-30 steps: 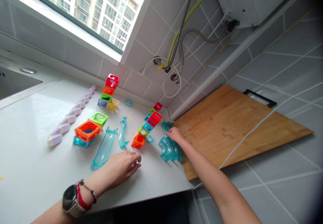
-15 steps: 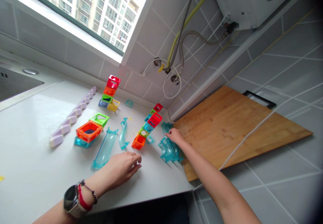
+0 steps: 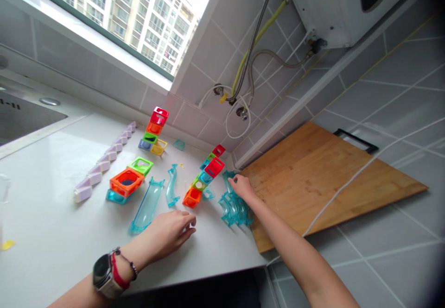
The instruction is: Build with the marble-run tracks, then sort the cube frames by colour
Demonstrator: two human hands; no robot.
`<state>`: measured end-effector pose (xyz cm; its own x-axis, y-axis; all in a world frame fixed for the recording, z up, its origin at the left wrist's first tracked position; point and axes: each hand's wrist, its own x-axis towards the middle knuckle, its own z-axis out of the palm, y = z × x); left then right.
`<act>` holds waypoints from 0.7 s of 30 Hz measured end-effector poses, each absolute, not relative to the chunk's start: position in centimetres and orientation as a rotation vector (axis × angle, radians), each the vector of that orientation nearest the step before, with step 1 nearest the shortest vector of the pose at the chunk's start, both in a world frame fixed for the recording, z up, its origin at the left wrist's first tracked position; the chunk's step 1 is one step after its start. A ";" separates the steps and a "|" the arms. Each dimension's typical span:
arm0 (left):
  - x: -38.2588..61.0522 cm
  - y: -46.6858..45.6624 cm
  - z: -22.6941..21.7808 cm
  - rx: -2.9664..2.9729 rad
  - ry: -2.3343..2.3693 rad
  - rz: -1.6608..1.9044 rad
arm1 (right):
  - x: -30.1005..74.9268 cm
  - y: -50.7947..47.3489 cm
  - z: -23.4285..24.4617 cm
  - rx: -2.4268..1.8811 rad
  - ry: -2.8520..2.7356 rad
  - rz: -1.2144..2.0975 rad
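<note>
My right hand [image 3: 241,185] reaches onto a pile of clear teal curved track pieces [image 3: 233,206] by the wooden cutting board [image 3: 313,178]; its fingers curl over the top pieces, and what they grip is hidden. My left hand [image 3: 169,232] rests on the white counter [image 3: 41,215] with fingers loosely curled and nothing in it, just below an orange cube [image 3: 191,197]. That cube ends a slanted row of coloured cubes [image 3: 207,171]. A long straight teal track [image 3: 147,204] and a wavy teal track [image 3: 171,185] lie to the left.
A stack of coloured cubes [image 3: 155,131] stands near the tiled wall. An orange and green frame group [image 3: 128,180] and a row of lilac blocks [image 3: 104,160] lie left. A sink [image 3: 24,118] is far left. Hoses [image 3: 243,72] hang from a heater above.
Both hands have stayed almost where they were. The view has shifted slightly, so everything sits a little lower and to the right.
</note>
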<state>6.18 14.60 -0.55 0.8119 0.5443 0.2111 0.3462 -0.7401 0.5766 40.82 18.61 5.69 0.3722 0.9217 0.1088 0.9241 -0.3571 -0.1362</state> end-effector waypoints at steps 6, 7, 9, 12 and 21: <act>6.1 14.6 -0.3 2.461 0.652 0.485 | 36.3 17.6 8.6 -2.022 -1.793 0.151; 6.1 14.6 -0.3 2.460 0.655 0.487 | 35.4 17.2 8.8 -1.896 -1.803 0.249; 6.0 14.5 -0.3 2.461 0.655 0.503 | 33.5 16.6 8.7 -1.607 -1.755 0.492; 6.0 14.5 -0.2 2.467 0.653 0.519 | 30.8 16.3 7.6 -1.367 -1.549 0.702; 5.7 14.2 0.4 2.412 0.642 0.721 | 26.5 18.3 4.6 -1.129 -1.105 0.641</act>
